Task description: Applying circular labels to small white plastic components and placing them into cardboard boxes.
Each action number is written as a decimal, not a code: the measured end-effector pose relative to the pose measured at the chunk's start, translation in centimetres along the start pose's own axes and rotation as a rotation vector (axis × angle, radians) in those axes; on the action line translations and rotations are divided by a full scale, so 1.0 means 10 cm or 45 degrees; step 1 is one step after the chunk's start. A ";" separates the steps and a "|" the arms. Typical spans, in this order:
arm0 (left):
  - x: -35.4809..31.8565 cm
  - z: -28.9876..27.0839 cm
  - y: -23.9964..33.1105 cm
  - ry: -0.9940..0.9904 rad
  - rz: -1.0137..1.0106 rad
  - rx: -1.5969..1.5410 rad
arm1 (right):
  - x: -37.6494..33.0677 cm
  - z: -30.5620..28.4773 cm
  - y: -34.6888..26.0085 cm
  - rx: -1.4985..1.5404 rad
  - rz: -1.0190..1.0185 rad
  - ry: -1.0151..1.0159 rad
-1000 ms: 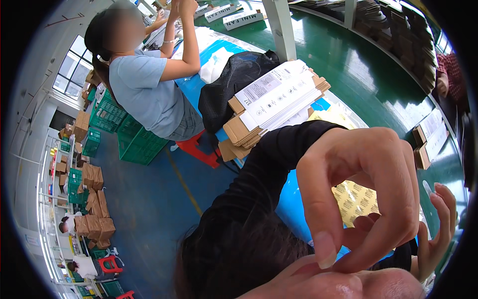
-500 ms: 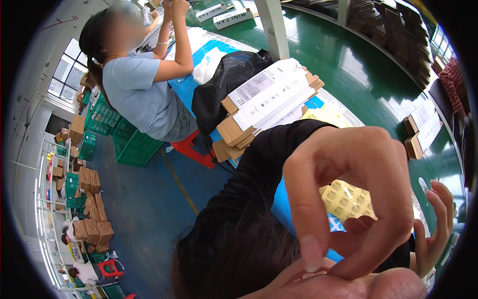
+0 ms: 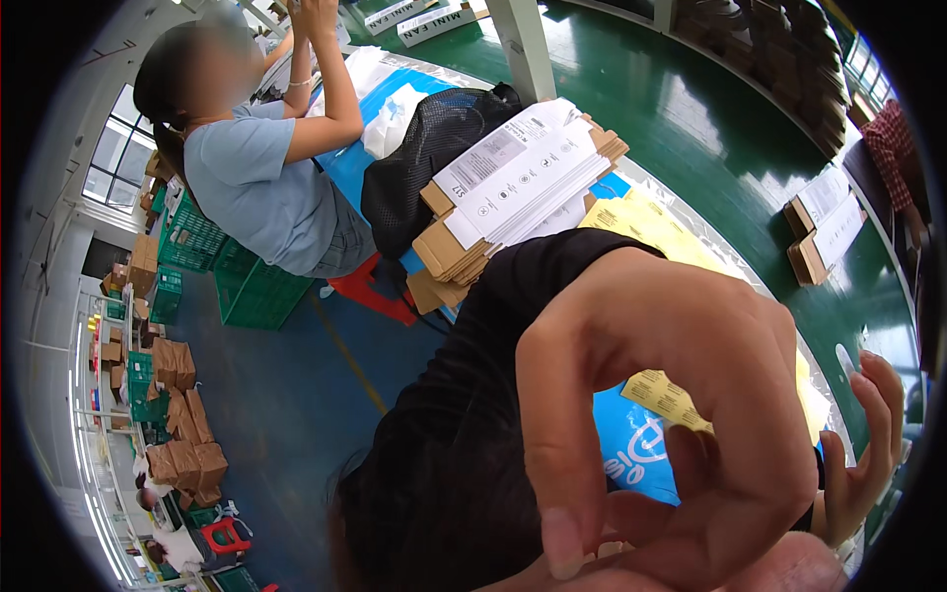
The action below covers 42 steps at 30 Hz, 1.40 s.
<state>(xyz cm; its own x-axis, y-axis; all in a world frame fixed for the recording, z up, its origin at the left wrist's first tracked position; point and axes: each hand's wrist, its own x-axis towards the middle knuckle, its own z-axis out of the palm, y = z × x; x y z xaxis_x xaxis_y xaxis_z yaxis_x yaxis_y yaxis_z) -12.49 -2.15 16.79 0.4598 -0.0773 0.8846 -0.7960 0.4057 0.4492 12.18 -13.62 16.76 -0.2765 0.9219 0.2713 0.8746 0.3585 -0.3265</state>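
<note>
My left hand [image 3: 681, 326] fills the lower right of the view, its black sleeve [image 3: 444, 414] coming from the lower left. Thumb and fingers curve downward in a wide loop, apart from each other, and nothing shows between them. Some fingertips are hidden near the lower edge. Farther right, partly behind it, my right hand [image 3: 870, 444] is raised with bent, separated fingers and no visible object. Through the loop of the left hand appear a blue table cover [image 3: 631, 444] with white print and yellow label sheets [image 3: 663, 397].
A stack of flat white-and-brown cartons [image 3: 523, 178] lies on the table beside a black mesh bag [image 3: 424, 158]. Beyond it, a person in a light blue shirt [image 3: 252, 192] sits on a red stool [image 3: 380, 291]. Green crates [image 3: 252, 286] stand behind them; cartons [image 3: 827, 222] lie at the right.
My left hand has shifted slightly left, its thumb lower and farther from the fingers. The surroundings have moved a little left and up in the view. My right hand stays raised.
</note>
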 end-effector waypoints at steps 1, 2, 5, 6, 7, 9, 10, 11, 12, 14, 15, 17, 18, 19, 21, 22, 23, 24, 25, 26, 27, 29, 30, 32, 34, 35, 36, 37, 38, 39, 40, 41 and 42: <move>0.00 -0.01 0.00 0.001 -0.015 -0.004 | 0.00 -0.01 -0.01 -0.013 -0.007 0.006; -0.01 -0.01 -0.01 0.002 -0.036 -0.010 | 0.00 -0.01 -0.03 -0.027 -0.008 0.010; -0.04 -0.09 -0.08 0.039 -0.149 -0.067 | 0.02 -0.03 -0.04 -0.038 -0.008 -0.029; -0.06 -0.12 -0.11 0.055 -0.210 -0.109 | 0.04 -0.04 -0.02 -0.042 0.020 -0.047; -0.07 -0.20 -0.15 0.052 -0.276 -0.172 | 0.06 -0.03 0.01 0.013 -0.042 -0.018; -0.08 -0.25 -0.30 0.021 -0.456 -0.286 | 0.08 -0.06 0.07 0.037 -0.090 -0.015; -0.06 -0.28 -0.38 -0.016 -0.556 -0.351 | 0.09 -0.08 0.11 0.050 -0.065 -0.008; -0.04 -0.30 -0.46 -0.052 -0.645 -0.405 | 0.08 -0.09 0.16 0.040 -0.084 0.020; -0.02 -0.31 -0.53 -0.081 -0.728 -0.464 | 0.05 -0.12 0.19 -0.025 -0.122 0.043; 0.02 -0.33 -0.61 -0.087 -0.860 -0.492 | -0.01 -0.19 0.33 -0.091 -0.075 0.048; 0.02 -0.35 -0.61 0.011 -0.855 -0.354 | -0.02 -0.20 0.44 -0.146 -0.037 0.161; 0.03 -0.35 -0.62 0.092 -0.880 -0.088 | -0.07 -0.21 0.72 -0.254 -0.021 0.412; 0.03 -0.33 -0.61 0.187 -0.895 0.123 | -0.11 -0.19 0.90 -0.317 0.048 0.504; 0.03 -0.32 -0.60 0.367 -0.982 0.128 | -0.18 -0.18 1.09 -0.385 0.144 0.572; 0.03 -0.33 -0.60 0.532 -1.125 0.096 | -0.32 -0.15 1.54 -0.502 0.365 0.655; 0.02 -0.34 -0.66 0.586 -0.993 0.193 | -0.41 -0.10 1.78 -0.556 0.491 0.674; 0.03 -0.36 -0.65 0.630 -0.972 0.293 | -0.50 -0.07 2.01 -0.599 0.627 0.677; 0.04 -0.39 -0.66 0.513 -0.897 0.342 | -0.60 -0.01 2.23 -0.631 0.773 0.665; 0.05 -0.39 -0.65 0.406 -0.858 0.396 | -0.71 0.04 2.43 -0.651 0.894 0.652; 0.05 -0.40 -0.63 0.381 -0.941 0.399 | -0.79 0.09 2.62 -0.661 1.015 0.629; 0.05 -0.37 -0.62 0.283 -0.878 0.407 | -0.87 0.13 2.79 -0.662 1.119 0.602; 0.04 -0.33 -0.63 0.125 -0.786 0.472 | -1.01 0.21 3.08 -0.646 1.307 0.536; 0.03 -0.31 -0.63 -0.020 -0.680 0.489 | -1.08 0.21 3.20 -0.632 1.369 0.509; 0.03 -0.25 -0.66 -0.017 -0.651 0.590 | -1.21 0.26 3.40 -0.614 1.521 0.443; 0.03 -0.19 -0.68 -0.080 -0.570 0.659 | -1.33 0.30 3.53 -0.577 1.638 0.392; 0.02 -0.15 -0.70 -0.108 -0.531 0.687 | -1.38 0.32 3.58 -0.556 1.691 0.374; 0.02 -0.13 -0.71 -0.126 -0.494 0.711 | -1.41 0.33 3.63 -0.533 1.731 0.363; 0.02 -0.10 -0.72 -0.143 -0.465 0.737 | -1.43 0.35 3.66 -0.509 1.765 0.356; 0.01 -0.07 -0.72 -0.157 -0.437 0.757 | -1.43 0.36 3.70 -0.494 1.794 0.349; 0.00 -0.06 -0.73 -0.165 -0.415 0.778 | -1.45 0.37 3.72 -0.475 1.817 0.350; -0.01 -0.04 -0.73 -0.171 -0.396 0.794 | -1.47 0.37 3.75 -0.466 1.841 0.340; -0.03 -0.03 -0.74 -0.176 -0.380 0.807 | -1.49 0.36 3.76 -0.444 1.851 0.343; -0.04 -0.01 -0.75 -0.177 -0.358 0.820 | -1.51 0.38 3.79 -0.443 1.884 0.340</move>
<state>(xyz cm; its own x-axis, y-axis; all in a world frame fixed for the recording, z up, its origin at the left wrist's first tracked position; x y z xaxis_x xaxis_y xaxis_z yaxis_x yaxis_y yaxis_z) -6.66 -5.01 13.11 0.6614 -0.2328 0.7130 -0.7487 -0.2616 0.6092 47.96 -13.39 -3.15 0.9363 0.3447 0.0674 0.3507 -0.9075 -0.2312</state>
